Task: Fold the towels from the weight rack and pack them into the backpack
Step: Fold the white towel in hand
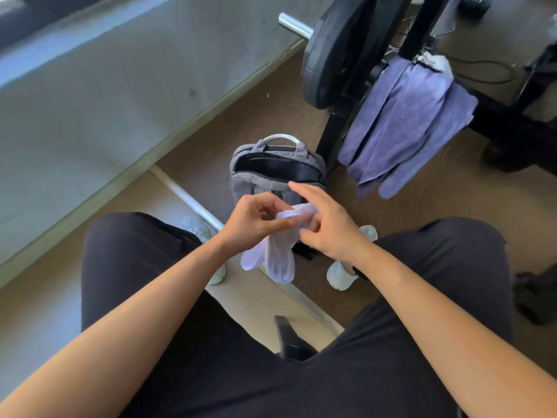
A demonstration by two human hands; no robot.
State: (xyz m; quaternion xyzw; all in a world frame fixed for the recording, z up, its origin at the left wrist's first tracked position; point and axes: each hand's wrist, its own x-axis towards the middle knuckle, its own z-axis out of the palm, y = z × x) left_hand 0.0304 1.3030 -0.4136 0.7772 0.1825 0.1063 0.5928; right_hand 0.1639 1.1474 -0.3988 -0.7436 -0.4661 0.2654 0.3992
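A small white cloth (pixel 275 259), which looks like a pair of socks, hangs between my knees. My left hand (pixel 256 221) pinches its upper end between thumb and fingers. My right hand (pixel 325 224) grips the same end from the right, index finger stretched out. Just beyond my hands a grey backpack (pixel 259 179) stands upright on the floor with its main compartment unzipped and dark inside. A purple towel (pixel 407 122) hangs over the black weight rack (pixel 334 137) at the right, with a bit of white cloth (pixel 435 61) on top of it.
A black weight plate (pixel 328 58) sits on a steel bar (pixel 294 25) on the rack. A white pipe (pixel 187 197) lies on the floor at the left, next to a pale wall ledge. My legs in dark trousers and white shoes (pixel 340 276) flank the backpack. Cables run behind the rack.
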